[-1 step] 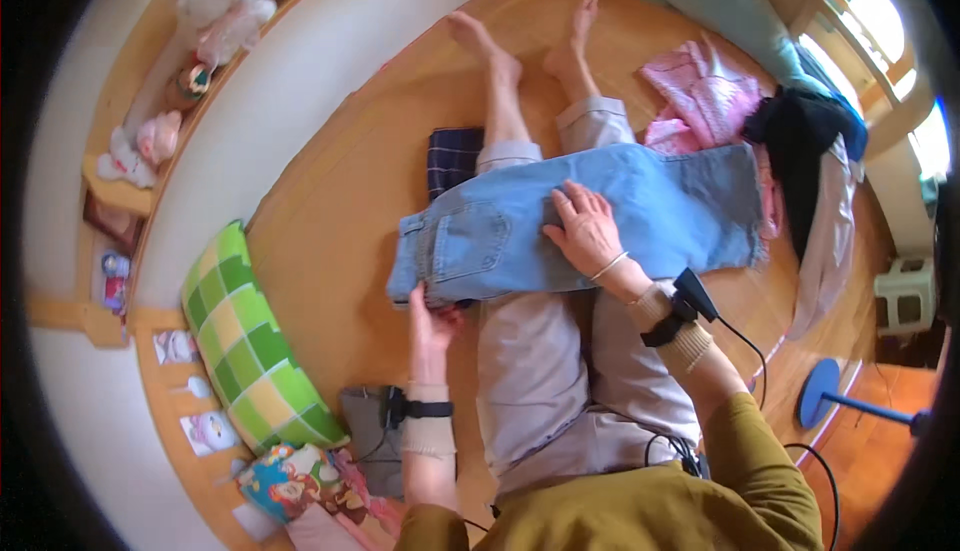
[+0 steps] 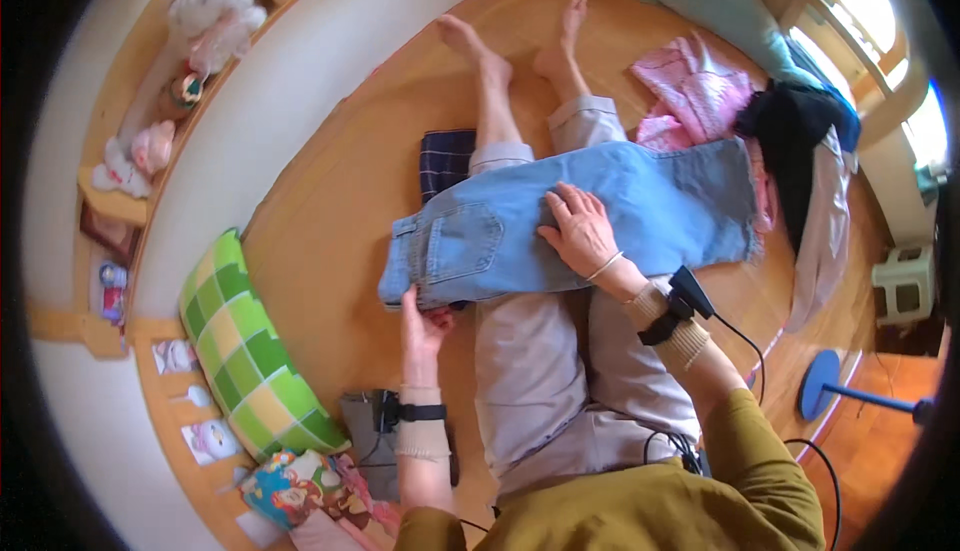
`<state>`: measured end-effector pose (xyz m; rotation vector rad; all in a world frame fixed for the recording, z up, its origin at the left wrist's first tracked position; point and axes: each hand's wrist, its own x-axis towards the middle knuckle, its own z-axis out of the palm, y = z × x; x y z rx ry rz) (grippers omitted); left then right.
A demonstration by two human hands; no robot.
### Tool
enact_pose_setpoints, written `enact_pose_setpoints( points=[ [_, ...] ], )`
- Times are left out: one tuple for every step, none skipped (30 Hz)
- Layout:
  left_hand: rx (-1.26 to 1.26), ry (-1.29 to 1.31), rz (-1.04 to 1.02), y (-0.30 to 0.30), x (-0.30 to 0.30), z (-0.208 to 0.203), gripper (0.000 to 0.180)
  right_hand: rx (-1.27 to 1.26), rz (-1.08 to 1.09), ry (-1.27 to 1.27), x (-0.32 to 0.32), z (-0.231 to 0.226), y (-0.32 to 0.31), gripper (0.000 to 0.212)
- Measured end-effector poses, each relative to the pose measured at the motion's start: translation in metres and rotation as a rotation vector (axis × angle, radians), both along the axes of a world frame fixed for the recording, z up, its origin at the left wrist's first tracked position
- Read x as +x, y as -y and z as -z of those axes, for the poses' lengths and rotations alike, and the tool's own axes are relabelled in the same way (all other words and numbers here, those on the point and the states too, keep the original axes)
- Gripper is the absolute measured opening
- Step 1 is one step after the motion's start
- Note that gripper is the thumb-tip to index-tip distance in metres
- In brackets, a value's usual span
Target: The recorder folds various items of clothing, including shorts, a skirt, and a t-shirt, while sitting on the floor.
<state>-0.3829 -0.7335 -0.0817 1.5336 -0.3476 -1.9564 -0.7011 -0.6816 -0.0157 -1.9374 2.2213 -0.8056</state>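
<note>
A pair of folded light-blue jeans [image 2: 660,201] lies across my outstretched legs, its waistband at the left and its frayed hems at the right. At the near edge by the waistband, my left hand [image 2: 424,329] pinches the denim; the thumb is on top and the other fingers are partly hidden below. My right hand [image 2: 583,236] rests flat on the middle of the jeans, fingers stretched out. Partly beneath them, a dark plaid cloth [image 2: 447,161] shows beside my shin.
Pink clothing [image 2: 695,91] and a black garment [image 2: 795,141] are heaped at the right. A green checked pillow [image 2: 250,351] leans at the left, near a patterned cloth [image 2: 300,491]. A blue stand [image 2: 820,386] and a pale stool [image 2: 902,283] are at far right. Cables trail from my wrist straps.
The whole view has shifted slightly, with the scene a little farther left. Both hands keep their places on the jeans.
</note>
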Motion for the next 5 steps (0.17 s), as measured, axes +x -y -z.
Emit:
enact_pose_setpoints(
  points=[
    [-0.017, 0.004, 0.088, 0.002, 0.004, -0.006, 0.069, -0.01, -0.018, 0.006, -0.001, 0.0, -0.003, 0.05],
    [-0.019, -0.008, 0.111, 0.002, -0.005, -0.017, 0.069, -0.011, 0.005, -0.005, -0.003, 0.003, -0.005, 0.05],
    [0.031, -0.059, -0.011, 0.001, -0.016, -0.033, 0.073, -0.01, 0.014, -0.004, -0.005, 0.006, -0.005, 0.051],
    [0.082, -0.109, -0.133, 0.002, -0.023, -0.04, 0.078, -0.008, 0.021, -0.002, -0.007, 0.009, -0.006, 0.051],
    [0.072, -0.14, -0.136, 0.006, -0.02, -0.037, 0.079, 0.009, 0.033, 0.032, -0.005, 0.005, -0.005, 0.051]
  ],
)
